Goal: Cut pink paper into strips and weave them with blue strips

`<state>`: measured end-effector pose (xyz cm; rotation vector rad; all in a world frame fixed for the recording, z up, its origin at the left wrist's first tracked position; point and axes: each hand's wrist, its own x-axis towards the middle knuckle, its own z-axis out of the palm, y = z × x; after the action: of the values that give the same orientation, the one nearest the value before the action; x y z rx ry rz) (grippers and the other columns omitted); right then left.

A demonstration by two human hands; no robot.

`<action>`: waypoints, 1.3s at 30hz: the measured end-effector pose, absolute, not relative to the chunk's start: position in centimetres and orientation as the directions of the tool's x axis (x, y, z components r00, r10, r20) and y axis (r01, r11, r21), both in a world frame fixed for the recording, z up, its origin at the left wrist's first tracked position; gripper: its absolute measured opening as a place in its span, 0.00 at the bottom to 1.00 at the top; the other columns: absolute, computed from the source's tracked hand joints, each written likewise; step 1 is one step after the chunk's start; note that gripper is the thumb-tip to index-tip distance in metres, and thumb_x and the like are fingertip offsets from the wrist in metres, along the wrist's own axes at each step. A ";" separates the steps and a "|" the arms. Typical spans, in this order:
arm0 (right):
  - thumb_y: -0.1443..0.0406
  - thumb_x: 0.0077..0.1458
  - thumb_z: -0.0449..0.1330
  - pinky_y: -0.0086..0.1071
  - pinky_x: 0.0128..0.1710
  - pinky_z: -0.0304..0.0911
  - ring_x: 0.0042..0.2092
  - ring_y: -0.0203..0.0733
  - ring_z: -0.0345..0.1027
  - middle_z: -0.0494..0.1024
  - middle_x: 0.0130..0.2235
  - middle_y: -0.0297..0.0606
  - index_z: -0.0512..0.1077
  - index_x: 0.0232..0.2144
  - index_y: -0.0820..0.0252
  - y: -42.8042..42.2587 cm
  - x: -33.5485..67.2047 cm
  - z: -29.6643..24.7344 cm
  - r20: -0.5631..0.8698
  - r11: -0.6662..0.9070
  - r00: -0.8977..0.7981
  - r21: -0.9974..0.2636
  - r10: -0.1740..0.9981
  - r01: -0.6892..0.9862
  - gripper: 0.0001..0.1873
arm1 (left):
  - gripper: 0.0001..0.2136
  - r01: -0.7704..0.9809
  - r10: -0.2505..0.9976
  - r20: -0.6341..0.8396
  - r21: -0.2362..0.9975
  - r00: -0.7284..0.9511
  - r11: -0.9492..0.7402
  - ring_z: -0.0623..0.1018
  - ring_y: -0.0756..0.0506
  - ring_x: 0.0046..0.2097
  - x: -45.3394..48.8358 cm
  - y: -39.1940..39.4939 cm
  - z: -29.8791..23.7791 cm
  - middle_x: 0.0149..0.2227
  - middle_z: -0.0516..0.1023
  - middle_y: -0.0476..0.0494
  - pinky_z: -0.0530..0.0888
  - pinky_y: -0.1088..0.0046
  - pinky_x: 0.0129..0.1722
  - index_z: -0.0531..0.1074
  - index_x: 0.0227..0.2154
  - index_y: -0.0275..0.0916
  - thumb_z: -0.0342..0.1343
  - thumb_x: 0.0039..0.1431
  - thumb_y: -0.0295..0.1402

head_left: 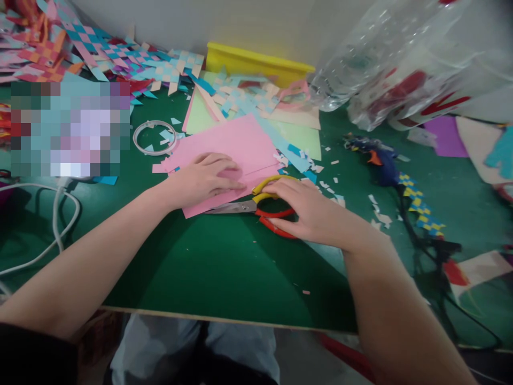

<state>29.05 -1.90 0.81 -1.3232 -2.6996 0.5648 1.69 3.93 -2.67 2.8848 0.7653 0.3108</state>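
My left hand (204, 179) lies flat with fingers stretched out on a pink paper sheet (236, 144) on the green table (208, 267). My right hand (308, 208) rests over the handles of scissors (256, 206), fingers curled around the yellow and red loops. The metal blades point left, just under the pink sheet's near edge.
Woven paper strips in pink, blue and orange (100, 48) pile at the back left. A clear tape ring (154, 137) lies left of the sheet. A yellow tray (256, 64), plastic bags (401, 59), a blue glue gun (380, 160) with cord, and white cables (60, 219) surround the area. Paper scraps are scattered.
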 end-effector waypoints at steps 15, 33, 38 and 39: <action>0.55 0.58 0.57 0.48 0.52 0.62 0.54 0.53 0.67 0.74 0.54 0.43 0.69 0.51 0.53 -1.5 29.9 0.5 -0.082 0.555 -0.626 -0.386 0.775 0.737 0.20 | 0.17 0.472 0.503 0.172 0.192 0.847 -0.861 0.60 0.43 0.65 1.8 3.9 -2.6 0.62 0.67 0.45 0.57 0.59 0.64 0.71 0.56 0.52 0.49 0.69 0.31; 0.56 0.58 0.57 0.50 0.52 0.63 0.54 0.53 0.69 0.75 0.54 0.44 0.70 0.51 0.54 -1.4 30.2 0.4 -0.077 0.541 -0.609 -0.380 0.790 0.750 0.20 | 0.17 0.462 0.496 0.177 0.203 0.850 -0.863 0.60 0.42 0.65 1.8 3.9 -2.6 0.62 0.67 0.43 0.57 0.58 0.64 0.71 0.56 0.52 0.49 0.69 0.31; 0.55 0.58 0.57 0.48 0.52 0.62 0.53 0.51 0.69 0.74 0.54 0.42 0.69 0.50 0.53 -1.6 30.0 0.7 -0.121 0.509 -0.590 -0.388 0.798 0.768 0.19 | 0.17 0.468 0.503 0.175 0.206 0.846 -0.859 0.60 0.42 0.65 1.8 3.9 -2.4 0.62 0.67 0.43 0.58 0.59 0.64 0.71 0.56 0.51 0.48 0.69 0.30; 0.55 0.57 0.58 0.47 0.52 0.62 0.53 0.51 0.68 0.74 0.55 0.42 0.69 0.50 0.53 -1.7 30.0 0.8 -0.130 0.505 -0.588 -0.388 0.798 0.771 0.20 | 0.17 0.469 0.504 0.175 0.206 0.846 -0.859 0.60 0.42 0.65 1.8 3.8 -2.4 0.62 0.67 0.43 0.57 0.59 0.64 0.71 0.56 0.51 0.48 0.69 0.30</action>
<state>29.97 -1.67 0.81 -1.3932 -2.6672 0.6356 1.80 3.84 -2.42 2.8678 0.7612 0.3359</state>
